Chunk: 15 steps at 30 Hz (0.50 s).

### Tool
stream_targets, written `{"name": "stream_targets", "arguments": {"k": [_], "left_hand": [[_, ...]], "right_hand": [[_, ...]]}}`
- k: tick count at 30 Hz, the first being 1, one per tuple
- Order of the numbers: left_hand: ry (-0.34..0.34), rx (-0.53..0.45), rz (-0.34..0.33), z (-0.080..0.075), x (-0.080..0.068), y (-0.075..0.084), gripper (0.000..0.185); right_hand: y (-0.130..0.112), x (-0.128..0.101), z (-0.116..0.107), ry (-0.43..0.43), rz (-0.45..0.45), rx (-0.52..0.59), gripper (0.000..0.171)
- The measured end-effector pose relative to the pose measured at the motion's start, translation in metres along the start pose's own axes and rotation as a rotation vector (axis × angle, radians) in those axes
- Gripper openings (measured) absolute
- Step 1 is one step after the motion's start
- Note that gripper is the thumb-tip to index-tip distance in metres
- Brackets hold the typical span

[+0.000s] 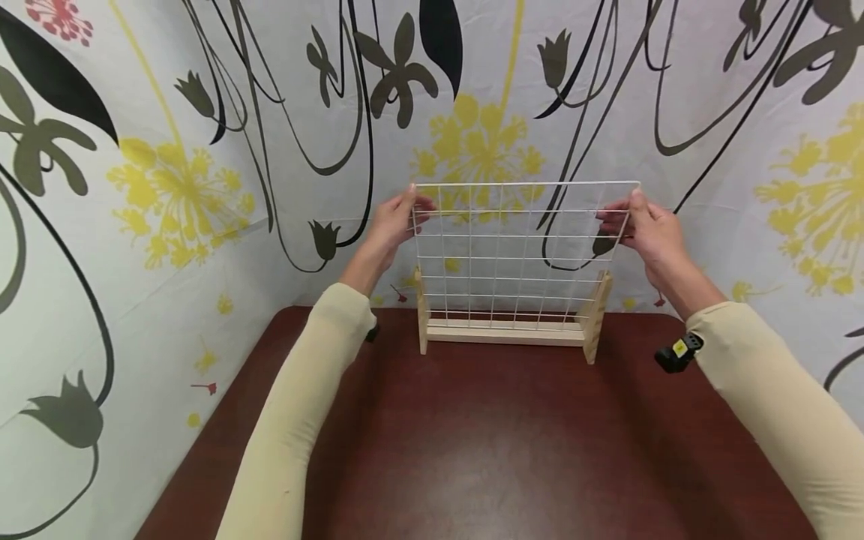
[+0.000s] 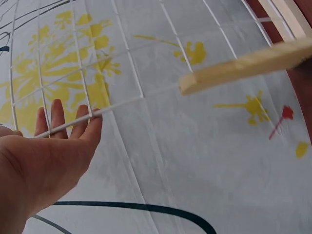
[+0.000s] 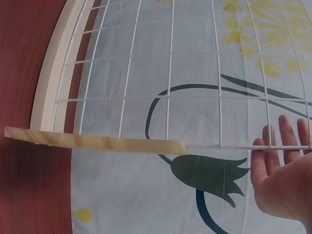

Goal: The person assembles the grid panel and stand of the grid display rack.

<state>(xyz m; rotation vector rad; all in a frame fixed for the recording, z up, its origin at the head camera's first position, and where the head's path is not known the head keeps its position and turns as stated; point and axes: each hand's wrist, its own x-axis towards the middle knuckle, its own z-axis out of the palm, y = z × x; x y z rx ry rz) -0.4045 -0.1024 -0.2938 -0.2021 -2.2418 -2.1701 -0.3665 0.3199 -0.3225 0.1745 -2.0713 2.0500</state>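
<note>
A white wire grid panel [image 1: 526, 183] stands upright, leaning slightly, in a pale wooden stand [image 1: 506, 334] at the table's far side. My left hand [image 1: 394, 217] holds the panel's upper left corner, thumb at the edge wire and fingers behind the mesh. At the opposite upper corner, my right hand [image 1: 655, 229] grips in the same way. The left wrist view shows the left fingers [image 2: 57, 117] behind the side wire, above a wooden side piece [image 2: 234, 68]. In the right wrist view the other side piece [image 3: 97, 141] runs along the panel's lower edge wire.
The dark red-brown table [image 1: 513, 435] stretches toward me in front of the stand. Close behind and to the left hangs a white cloth [image 1: 223, 270] with yellow, grey and black flower prints. A small black device [image 1: 677, 354] sits at my right wrist.
</note>
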Motion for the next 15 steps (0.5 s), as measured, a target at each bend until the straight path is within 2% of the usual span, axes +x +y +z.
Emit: {"name": "stream_targets", "arguments": {"k": [2,5,8,12,15], "left_hand": [[-0.006,0.070,0.023,-0.003,-0.001,-0.002,0.055],[-0.005,0.230,0.067,-0.011,-0.006,-0.007,0.061],[0.039,0.412,0.102,-0.024,-0.013,-0.016,0.074],[0.132,0.688,0.162,-0.047,-0.022,-0.038,0.088],[0.186,0.940,0.202,-0.065,-0.029,-0.059,0.098]], "right_hand": [[-0.001,-0.001,-0.001,-0.023,0.019,0.003,0.059],[0.000,-0.002,-0.006,-0.072,0.029,0.014,0.063],[0.002,-0.007,-0.015,-0.110,-0.008,-0.043,0.057],[0.008,-0.019,-0.028,-0.114,-0.127,-0.282,0.035],[0.016,-0.028,-0.036,-0.090,-0.220,-0.505,0.042]]}}
